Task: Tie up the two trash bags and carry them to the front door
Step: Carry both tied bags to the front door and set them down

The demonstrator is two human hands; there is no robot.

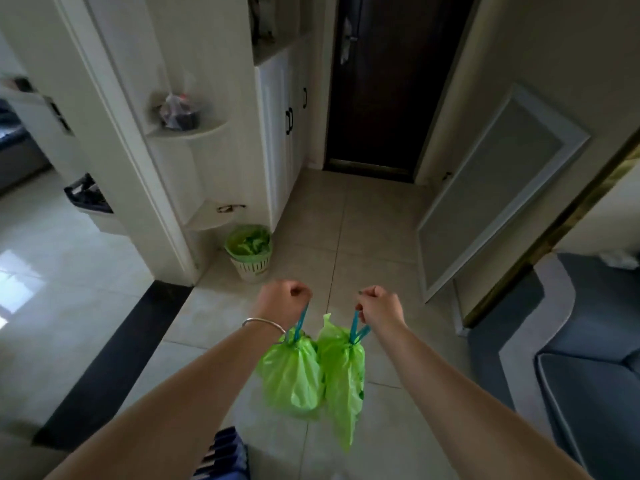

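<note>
Two green trash bags hang side by side above the tiled floor, both cinched shut with blue drawstrings. My left hand (282,301), with a silver bangle on its wrist, grips the drawstring of the left bag (291,372). My right hand (379,304) holds the drawstring of the right bag (343,382), which hangs longer and narrower. Straight ahead, at the end of the hallway, stands the dark brown front door (381,84), closed.
A white bin with a green liner (250,252) stands on the floor at the left by a white cabinet (277,133). A framed panel (491,188) leans on the right wall. A blue-grey sofa (588,358) fills the right side. Another bin (91,202) sits far left.
</note>
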